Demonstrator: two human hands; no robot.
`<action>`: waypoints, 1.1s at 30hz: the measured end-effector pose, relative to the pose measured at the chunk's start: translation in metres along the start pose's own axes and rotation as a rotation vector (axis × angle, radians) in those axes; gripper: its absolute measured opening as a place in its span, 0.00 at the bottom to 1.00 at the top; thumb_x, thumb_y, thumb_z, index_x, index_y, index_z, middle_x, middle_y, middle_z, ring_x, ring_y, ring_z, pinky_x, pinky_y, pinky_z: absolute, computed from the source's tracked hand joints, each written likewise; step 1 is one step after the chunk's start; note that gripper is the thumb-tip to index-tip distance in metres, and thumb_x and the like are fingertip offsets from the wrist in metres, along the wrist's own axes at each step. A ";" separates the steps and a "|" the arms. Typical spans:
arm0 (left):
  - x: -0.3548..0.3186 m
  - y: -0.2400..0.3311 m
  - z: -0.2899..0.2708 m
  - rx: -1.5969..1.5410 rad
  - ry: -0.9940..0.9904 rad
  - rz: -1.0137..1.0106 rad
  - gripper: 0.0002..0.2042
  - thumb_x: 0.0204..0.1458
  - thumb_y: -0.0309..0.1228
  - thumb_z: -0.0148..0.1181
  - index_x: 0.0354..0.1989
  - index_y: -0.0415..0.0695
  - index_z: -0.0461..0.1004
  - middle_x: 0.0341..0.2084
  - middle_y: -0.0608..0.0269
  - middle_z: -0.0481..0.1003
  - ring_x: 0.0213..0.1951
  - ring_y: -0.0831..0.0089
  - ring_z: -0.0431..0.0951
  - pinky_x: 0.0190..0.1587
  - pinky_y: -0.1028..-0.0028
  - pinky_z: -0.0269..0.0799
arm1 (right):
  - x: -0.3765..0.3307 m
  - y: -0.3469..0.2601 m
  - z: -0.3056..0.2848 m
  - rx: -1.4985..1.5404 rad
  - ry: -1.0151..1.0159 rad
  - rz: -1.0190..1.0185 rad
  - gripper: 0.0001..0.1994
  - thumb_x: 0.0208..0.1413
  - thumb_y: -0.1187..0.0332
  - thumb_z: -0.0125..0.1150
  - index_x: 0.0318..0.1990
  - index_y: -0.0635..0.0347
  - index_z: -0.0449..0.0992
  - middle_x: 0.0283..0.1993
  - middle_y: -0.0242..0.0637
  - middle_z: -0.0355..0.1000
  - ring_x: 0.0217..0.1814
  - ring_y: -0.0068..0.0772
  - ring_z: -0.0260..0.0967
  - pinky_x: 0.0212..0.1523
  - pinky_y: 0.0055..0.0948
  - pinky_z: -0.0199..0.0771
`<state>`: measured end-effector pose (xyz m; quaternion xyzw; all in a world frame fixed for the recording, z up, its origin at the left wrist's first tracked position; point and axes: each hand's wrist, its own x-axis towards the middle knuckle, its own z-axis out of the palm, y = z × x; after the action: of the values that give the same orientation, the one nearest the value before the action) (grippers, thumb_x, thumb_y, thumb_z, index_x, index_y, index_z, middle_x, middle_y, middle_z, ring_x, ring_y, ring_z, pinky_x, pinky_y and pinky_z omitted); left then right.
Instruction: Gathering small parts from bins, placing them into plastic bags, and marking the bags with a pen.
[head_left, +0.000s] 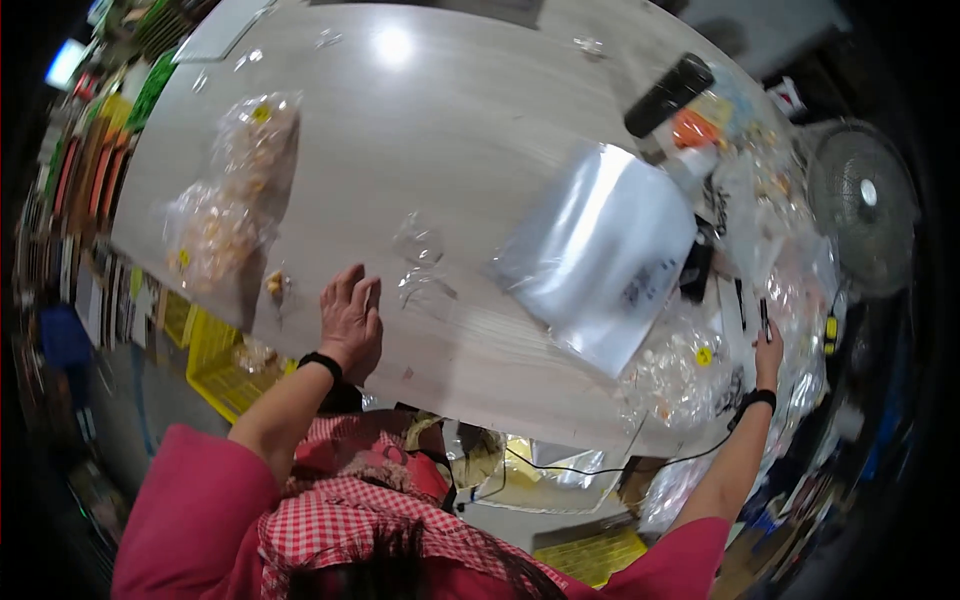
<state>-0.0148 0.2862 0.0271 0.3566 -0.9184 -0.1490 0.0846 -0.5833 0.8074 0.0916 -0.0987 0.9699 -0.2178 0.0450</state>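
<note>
My left hand [350, 318] is open, palm down over the near left part of the table, with nothing in it. Beside it lie a tiny clear bag with a yellowish bit inside [276, 284] and some crumpled clear plastic [420, 242]. At the right side, my right hand [768, 358] pinches a slim dark pen [765, 318]. Another dark, pen-like stick [740, 303] lies just left of it. Close by is a clear bag of pale small pieces [675, 372] with a round yellow sticker. A stack of flat clear plastic bags [605, 250] lies between my hands.
Two clear bags of orange-tinted pieces [212, 240] [262, 140] lie at the left. A black cylinder [668, 95] and heaped plastic bags [790, 270] crowd the right, beside a fan [862, 205]. A yellow crate [212, 365] stands below the left edge; a black cable [590, 469] hangs along the front.
</note>
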 end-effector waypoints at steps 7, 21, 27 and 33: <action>-0.009 -0.002 0.005 -0.064 0.012 0.049 0.23 0.42 0.32 0.54 0.52 0.53 0.65 0.58 0.56 0.59 0.60 0.56 0.56 0.60 0.58 0.50 | 0.008 -0.001 -0.006 -0.056 -0.090 0.052 0.29 0.55 0.71 0.54 0.65 0.58 0.56 0.52 0.47 0.68 0.44 0.37 0.69 0.47 0.32 0.67; -0.025 -0.059 -0.058 -0.535 0.052 0.180 0.27 0.39 0.23 0.56 0.53 0.49 0.64 0.57 0.51 0.58 0.56 0.51 0.61 0.57 0.58 0.58 | -0.353 -0.236 -0.114 -0.103 -0.364 0.085 0.23 0.57 0.68 0.54 0.60 0.62 0.64 0.61 0.44 0.63 0.63 0.35 0.60 0.59 0.29 0.60; -0.026 -0.138 -0.120 -0.451 0.109 0.164 0.27 0.40 0.23 0.57 0.54 0.49 0.64 0.57 0.49 0.58 0.57 0.49 0.60 0.59 0.58 0.57 | -0.534 -0.325 -0.157 0.141 -0.348 0.310 0.23 0.58 0.72 0.54 0.61 0.65 0.61 0.55 0.41 0.68 0.58 0.32 0.64 0.56 0.29 0.64; -0.005 -0.186 -0.090 -0.410 -0.176 0.218 0.09 0.46 0.28 0.60 0.37 0.48 0.75 0.41 0.55 0.68 0.42 0.58 0.71 0.42 0.64 0.70 | -0.533 -0.468 -0.139 0.162 -0.416 -0.159 0.26 0.51 0.76 0.53 0.60 0.63 0.62 0.51 0.44 0.72 0.55 0.34 0.68 0.56 0.31 0.64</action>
<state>0.1297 0.1397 0.0496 0.2163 -0.9059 -0.3527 0.0907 -0.0006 0.5629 0.4423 -0.2135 0.9083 -0.2729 0.2343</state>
